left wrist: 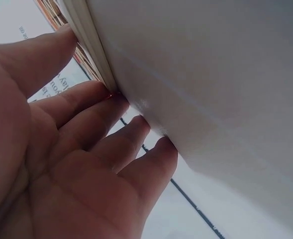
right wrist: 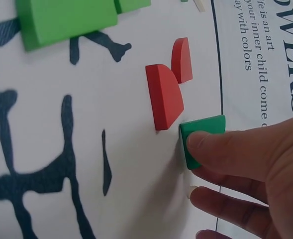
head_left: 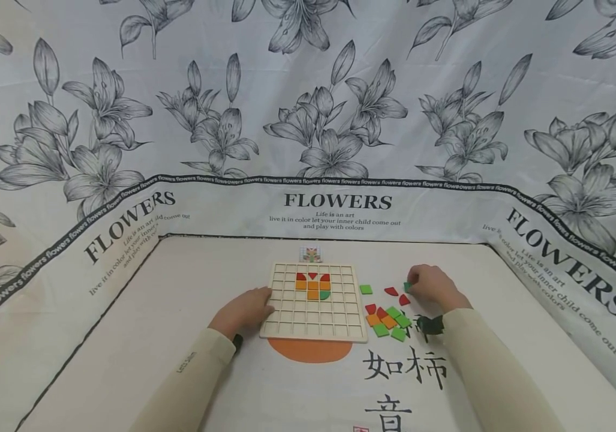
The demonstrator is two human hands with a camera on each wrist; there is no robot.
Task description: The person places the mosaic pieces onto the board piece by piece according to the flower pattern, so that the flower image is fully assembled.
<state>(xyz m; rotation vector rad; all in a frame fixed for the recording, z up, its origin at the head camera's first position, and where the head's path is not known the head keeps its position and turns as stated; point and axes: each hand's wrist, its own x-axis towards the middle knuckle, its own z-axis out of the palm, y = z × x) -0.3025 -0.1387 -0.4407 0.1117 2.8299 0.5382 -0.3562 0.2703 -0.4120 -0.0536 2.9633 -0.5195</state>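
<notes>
A square wooden grid board [head_left: 293, 318] lies flat, with red, orange and green tiles [head_left: 313, 286] set in its upper middle cells. My left hand [head_left: 243, 309] rests along the board's left edge; in the left wrist view its thumb and fingertips touch the wooden rim [left wrist: 89, 45]. Over at the right, my right hand [head_left: 436, 285] pinches a dark green tile [right wrist: 206, 124] between thumb and fingers, close above the cloth. Part of that tile is hidden by the thumb. Two red curved-edge tiles [right wrist: 161, 94] lie beside it.
Right of the board, a loose cluster of green, orange and red tiles [head_left: 388, 321] lies on the white cloth. One green tile [head_left: 366, 289] sits apart, near the board's right edge. Behind the board is a small pattern card [head_left: 310, 254]. A flower-printed cloth wall [head_left: 340, 210] rises at the back.
</notes>
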